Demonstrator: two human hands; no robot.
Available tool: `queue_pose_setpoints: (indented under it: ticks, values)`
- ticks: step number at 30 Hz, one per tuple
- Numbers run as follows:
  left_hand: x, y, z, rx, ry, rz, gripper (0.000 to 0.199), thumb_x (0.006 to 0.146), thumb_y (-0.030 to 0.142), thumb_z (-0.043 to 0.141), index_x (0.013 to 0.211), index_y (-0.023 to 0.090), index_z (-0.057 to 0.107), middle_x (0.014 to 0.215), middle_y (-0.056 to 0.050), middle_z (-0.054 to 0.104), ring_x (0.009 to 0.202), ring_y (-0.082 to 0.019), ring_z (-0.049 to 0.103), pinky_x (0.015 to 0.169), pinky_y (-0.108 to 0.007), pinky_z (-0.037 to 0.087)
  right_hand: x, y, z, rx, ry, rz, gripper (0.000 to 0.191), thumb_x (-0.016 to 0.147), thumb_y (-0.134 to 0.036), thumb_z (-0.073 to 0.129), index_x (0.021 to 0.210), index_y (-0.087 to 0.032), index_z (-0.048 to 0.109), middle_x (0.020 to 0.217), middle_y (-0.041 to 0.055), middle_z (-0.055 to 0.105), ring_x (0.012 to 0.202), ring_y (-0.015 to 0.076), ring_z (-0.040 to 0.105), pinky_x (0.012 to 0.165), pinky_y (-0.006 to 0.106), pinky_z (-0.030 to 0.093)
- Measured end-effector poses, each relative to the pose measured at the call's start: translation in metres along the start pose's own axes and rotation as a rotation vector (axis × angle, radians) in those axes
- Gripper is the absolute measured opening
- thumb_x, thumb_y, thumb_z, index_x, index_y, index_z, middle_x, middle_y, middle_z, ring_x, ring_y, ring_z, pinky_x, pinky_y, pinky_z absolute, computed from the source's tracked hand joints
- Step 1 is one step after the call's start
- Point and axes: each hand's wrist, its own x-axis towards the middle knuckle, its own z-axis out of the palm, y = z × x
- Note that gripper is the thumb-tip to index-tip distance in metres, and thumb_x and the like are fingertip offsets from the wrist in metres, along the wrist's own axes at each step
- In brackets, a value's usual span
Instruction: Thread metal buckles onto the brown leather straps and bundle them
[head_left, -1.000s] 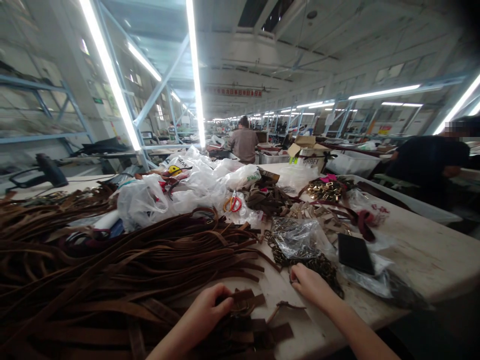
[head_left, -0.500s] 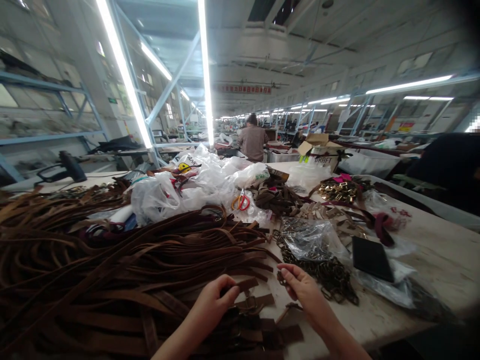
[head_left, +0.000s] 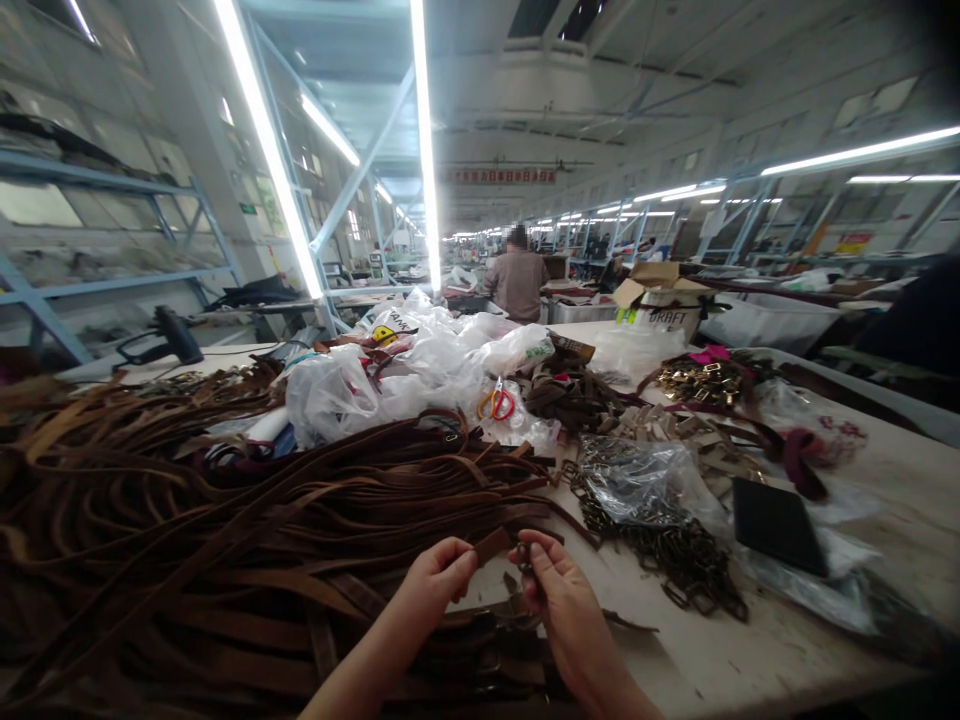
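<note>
My left hand (head_left: pixel 444 572) is closed, pinching a brown leather strap (head_left: pixel 492 546) whose short end juts out to the right of the fingers. Close by on the right, my right hand (head_left: pixel 553 578) grips a small dark metal buckle (head_left: pixel 524 556) between thumb and fingers. A narrow gap separates the strap end from the buckle. Many more brown straps (head_left: pixel 315 510) lie in a long heap beneath and left of my hands. A pile of similar dark metal buckles (head_left: pixel 697 570) rests on the table to the right, partly under a clear plastic bag (head_left: pixel 637 470).
Red and yellow-handled scissors (head_left: pixel 496 403) lie before white plastic bags (head_left: pixel 337 395). A black flat object (head_left: pixel 778 525) sits on the right of the table (head_left: pixel 892 510). Gold buckles (head_left: pixel 697 382) are heaped farther back. A person (head_left: pixel 517 280) is in the distance, facing away.
My right hand has moved left with the buckle, closer to my left hand. My left hand now pinches a strap end, raised slightly. The view has shifted a little.
</note>
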Motion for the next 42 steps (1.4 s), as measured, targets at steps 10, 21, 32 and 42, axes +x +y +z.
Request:
queue_pose_setpoints:
  ticks: [10,21,32,42]
  values:
    - [-0.002,0.000,-0.004,0.044,-0.148,-0.057,0.029,0.069,0.043,0.051,0.064,0.015,0.046,0.051,0.008,0.036,0.048,-0.006,0.029,0.048,-0.020,0.022,-0.001,0.003,-0.003,-0.045,-0.035,-0.008,0.037,0.064,-0.045,0.067,0.089,-0.020,0.055,0.059,-0.0066,0.050,0.045,0.0041,0.041,0.042,0.016,0.030]
    - [-0.005,0.007,-0.009,0.016,-0.268,0.002,0.028,0.074,0.042,0.053,0.075,0.014,0.050,0.060,0.006,0.041,0.055,-0.007,0.034,0.052,-0.019,0.028,-0.005,0.009,0.005,-0.008,-0.196,0.199,0.039,0.057,-0.040,0.072,0.083,-0.017,0.055,0.057,-0.0067,0.051,0.043,0.0021,0.039,0.041,0.015,0.029]
    - [-0.006,-0.002,-0.003,0.366,-0.006,0.405,0.014,0.078,0.028,0.054,0.085,0.021,0.064,0.085,-0.002,0.053,0.084,-0.016,0.049,0.079,-0.027,0.037,0.016,0.020,0.006,-0.315,-0.262,0.048,0.032,0.065,-0.041,0.066,0.079,-0.015,0.054,0.052,-0.0057,0.051,0.042,0.0056,0.043,0.041,0.019,0.034]
    - [-0.008,-0.002,-0.008,0.356,0.049,0.255,0.009,0.078,0.026,0.048,0.077,0.017,0.051,0.063,0.004,0.050,0.060,-0.010,0.046,0.057,-0.020,0.037,0.009,0.017,0.013,-0.167,-0.284,0.284,0.032,0.058,-0.034,0.073,0.072,-0.014,0.053,0.066,-0.0027,0.054,0.056,0.0070,0.052,0.056,0.021,0.045]
